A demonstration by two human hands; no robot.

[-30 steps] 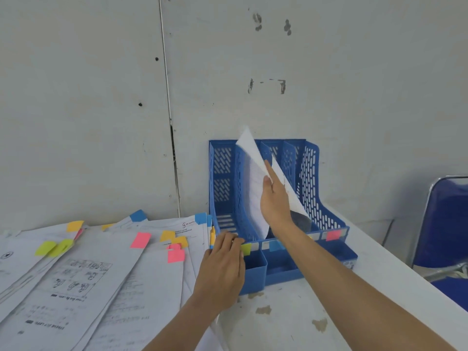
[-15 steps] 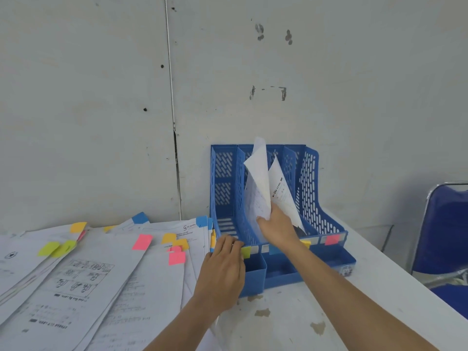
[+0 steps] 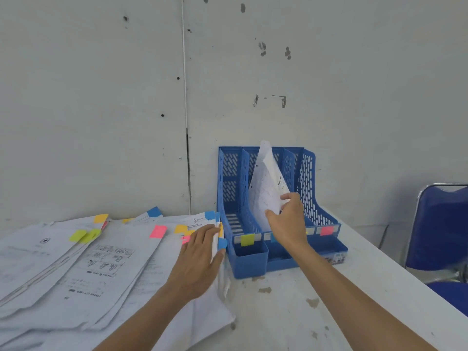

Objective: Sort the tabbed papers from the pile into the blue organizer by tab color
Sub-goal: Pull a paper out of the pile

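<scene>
Holding two printed sheets upright in the middle slot of the three-slot blue organizer, the right hand is pinching their lower edge between thumb and curled fingers. The left hand is lying on the right edge of the paper pile, fingers straight and close together, right by one blue tab. Three colour labels are showing up front: yellow-green, blue, pink.
</scene>
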